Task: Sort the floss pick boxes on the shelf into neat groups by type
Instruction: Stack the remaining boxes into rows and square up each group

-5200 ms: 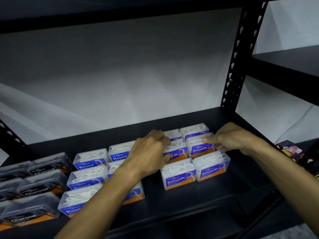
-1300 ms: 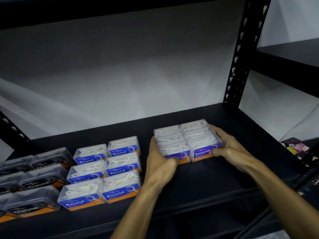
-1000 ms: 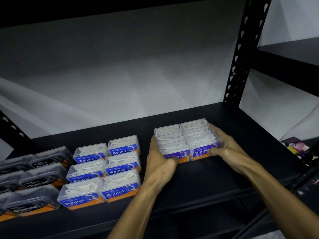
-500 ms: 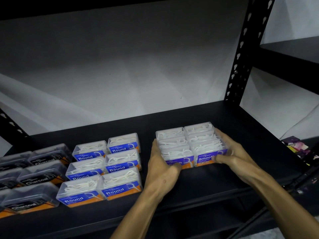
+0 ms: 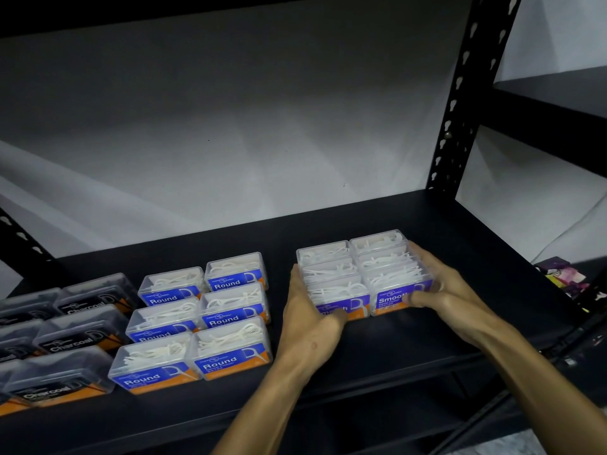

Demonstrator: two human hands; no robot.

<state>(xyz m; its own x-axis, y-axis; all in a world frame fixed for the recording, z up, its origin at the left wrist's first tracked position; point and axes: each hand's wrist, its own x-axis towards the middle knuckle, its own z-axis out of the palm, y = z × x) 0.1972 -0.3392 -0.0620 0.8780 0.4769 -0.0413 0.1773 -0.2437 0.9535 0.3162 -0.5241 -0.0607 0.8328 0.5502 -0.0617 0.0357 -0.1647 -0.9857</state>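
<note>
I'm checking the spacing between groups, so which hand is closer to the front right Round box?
Left. The left hand is just right of the front right Round box, across a narrow gap; the right hand is beyond the Smooth boxes.

Dim, cool light falls from above and in front, brightening the pale backdrop [image 5: 230, 133] at mid-height while its top fades into shadow under the upper shelf. The black shelf [image 5: 377, 349] swallows detail; its front edge is near black. Wide-angle distortion bends the upright post [image 5: 460, 103]. Slight softness blurs the box labels, worst on the Charcoal boxes [image 5: 65, 339] at left.
</note>
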